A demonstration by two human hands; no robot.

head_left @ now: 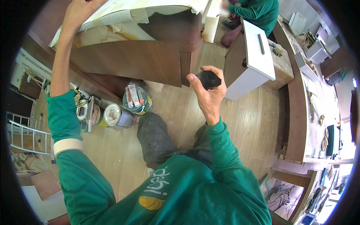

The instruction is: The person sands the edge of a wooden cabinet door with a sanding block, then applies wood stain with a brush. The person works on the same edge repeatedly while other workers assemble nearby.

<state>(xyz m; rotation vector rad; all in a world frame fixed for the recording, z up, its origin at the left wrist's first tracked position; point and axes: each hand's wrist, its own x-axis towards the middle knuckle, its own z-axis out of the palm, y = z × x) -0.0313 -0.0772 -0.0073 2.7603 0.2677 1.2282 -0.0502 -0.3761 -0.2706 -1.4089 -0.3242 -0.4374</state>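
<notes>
The head view shows a person in a green sweatshirt (180, 183) standing over a brown wooden furniture piece (131, 58) with a smooth, faintly grained side panel. Pale, papery sheeting (101, 37) covers its upper part, creased, torn along one edge and stained yellow-brown, with overlapping strips of whitish tape (138, 15) across it.

The right hand (210, 92) is curled around a dark block (209, 79), thumb on one side and fingers on the other, held in the air just beside the end of the furniture piece. The block is matte black with an angular outline. The left hand (80, 13) reaches to the sheeting at the upper edge of the picture; its fingers are partly cut off, so whether they grip anything cannot be told.

A cream tape roll (68, 146) encircles the left sleeve like a cuff. On the floor of pale wood planks (168, 101) stand a round paint can (113, 114) with a smeared lid and a bucket (138, 108) topped by slim tubes (135, 94) whose printing is too small to read. White lettering and a yellow graphic mark the sweatshirt's chest. Beyond stands a cabinet (258, 52) with a glossy white front and a straight grey handle (261, 44), near a co-worker's green sleeve (257, 11).
</notes>
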